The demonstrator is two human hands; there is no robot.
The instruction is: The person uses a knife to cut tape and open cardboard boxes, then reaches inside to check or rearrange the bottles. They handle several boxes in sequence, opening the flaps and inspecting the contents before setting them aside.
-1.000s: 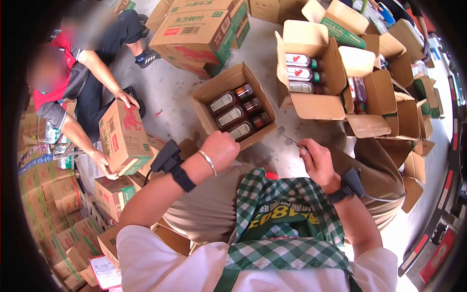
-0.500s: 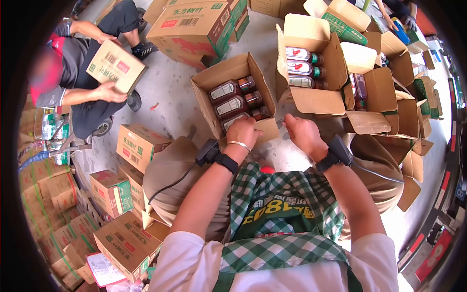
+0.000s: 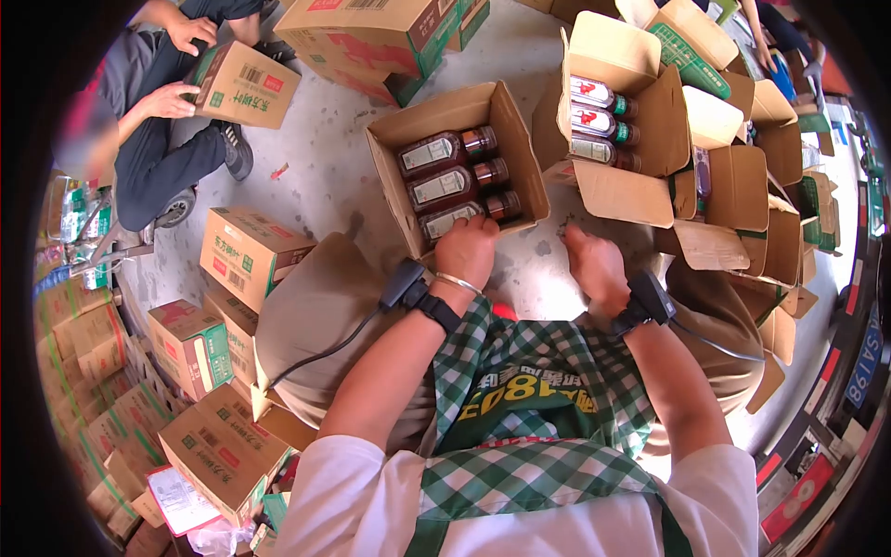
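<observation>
In front of my knees stands an open cardboard box (image 3: pixel 390 200) with three dark bottles (image 3: pixel 441 188) lying side by side in it, white labels up. My left hand (image 3: pixel 467 251) is at the box's near wall, its fingers curled over the rim close to the nearest bottle. The fingertips are partly hidden there. To the right of the box, my right hand (image 3: pixel 596 267) hangs apart from it with fingers curled together. Whether anything small is pinched in them cannot be made out.
At right stand several open cartons (image 3: pixel 640 195), one holding bottles (image 3: pixel 594 121). Closed cartons (image 3: pixel 246 255) are stacked at left. A co-worker (image 3: pixel 139 102) sits at upper left, holding a carton (image 3: pixel 246 85). Large cartons (image 3: pixel 367 42) stand ahead.
The near flap of my box no longer shows. My right hand has moved slightly down and right. The co-worker's carton has been turned, and the whole view has shifted a little.
</observation>
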